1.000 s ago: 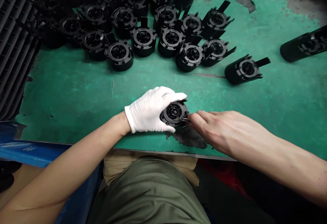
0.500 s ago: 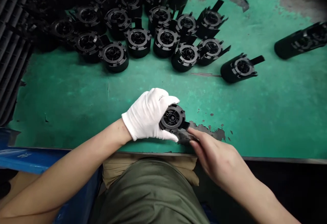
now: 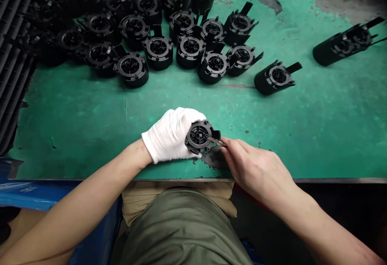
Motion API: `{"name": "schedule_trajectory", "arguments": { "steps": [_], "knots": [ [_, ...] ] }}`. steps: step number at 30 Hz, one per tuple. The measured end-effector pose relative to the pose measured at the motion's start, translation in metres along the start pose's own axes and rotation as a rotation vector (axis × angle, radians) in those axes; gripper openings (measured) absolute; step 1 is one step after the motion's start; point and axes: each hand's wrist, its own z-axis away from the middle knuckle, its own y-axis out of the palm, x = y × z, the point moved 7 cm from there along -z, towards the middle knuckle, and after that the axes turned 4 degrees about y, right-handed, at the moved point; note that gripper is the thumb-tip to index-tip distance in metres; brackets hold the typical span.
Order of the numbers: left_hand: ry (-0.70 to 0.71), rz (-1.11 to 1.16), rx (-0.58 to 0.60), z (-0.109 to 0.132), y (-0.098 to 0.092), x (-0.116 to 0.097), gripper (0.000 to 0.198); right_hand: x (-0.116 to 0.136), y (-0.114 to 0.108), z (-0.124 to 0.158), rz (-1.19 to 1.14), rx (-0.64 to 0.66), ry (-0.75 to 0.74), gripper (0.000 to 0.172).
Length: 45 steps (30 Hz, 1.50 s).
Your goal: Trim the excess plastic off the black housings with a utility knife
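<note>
My left hand (image 3: 172,136), in a white glove, is wrapped around a round black plastic housing (image 3: 198,137) near the front of the table. The housing's ribbed, ring-shaped end faces up, and a flat tab sticks out at its right. Bare and pinched closed, my right hand (image 3: 255,164) grips a small knife (image 3: 217,141) with a thin pointed metal blade. The blade's tip lies over the right part of the housing's end face; whether it touches cannot be told. Most of the knife's handle is hidden by my fingers.
Several similar black housings (image 3: 159,51) stand grouped at the back left of the green table (image 3: 302,136). A single housing (image 3: 275,77) stands right of them, with more housings (image 3: 343,45) at the far right. Blue plastic (image 3: 30,190) lies below the table's left front edge.
The knife has come up from beside the housing's lower right onto its end face. My left hand has turned the housing slightly, its tab now pointing right. The view has shifted a little.
</note>
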Motion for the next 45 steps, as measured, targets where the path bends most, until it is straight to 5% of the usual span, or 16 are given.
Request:
{"name": "schedule_trajectory", "arguments": {
  "steps": [11,16,21,26,32,35,45],
  "knots": [
    [0.019,-0.051,-0.011,0.001,0.0,-0.001,0.064,-0.002,0.0,-0.011,0.048,0.194,-0.19,0.016],
    [0.044,-0.046,-0.042,0.003,0.001,0.001,0.071,-0.002,-0.003,-0.013,0.046,0.167,-0.314,0.015],
    [0.027,-0.013,-0.054,0.003,0.002,0.006,0.084,-0.011,-0.012,-0.01,-0.018,0.013,-0.16,0.023],
    [0.012,-0.007,-0.044,-0.002,0.002,0.006,0.079,-0.009,-0.006,-0.004,0.006,0.006,-0.03,0.026],
    [-0.017,0.017,-0.043,-0.002,0.002,0.007,0.071,0.0,-0.002,-0.001,0.116,0.119,-0.041,0.02],
    [-0.029,0.032,-0.045,-0.001,0.003,0.008,0.071,0.003,-0.006,-0.001,0.144,0.156,-0.054,0.031],
    [-0.063,0.008,-0.04,-0.003,0.002,0.008,0.071,0.01,-0.013,-0.003,0.197,0.119,-0.106,0.041]
  ]
}}
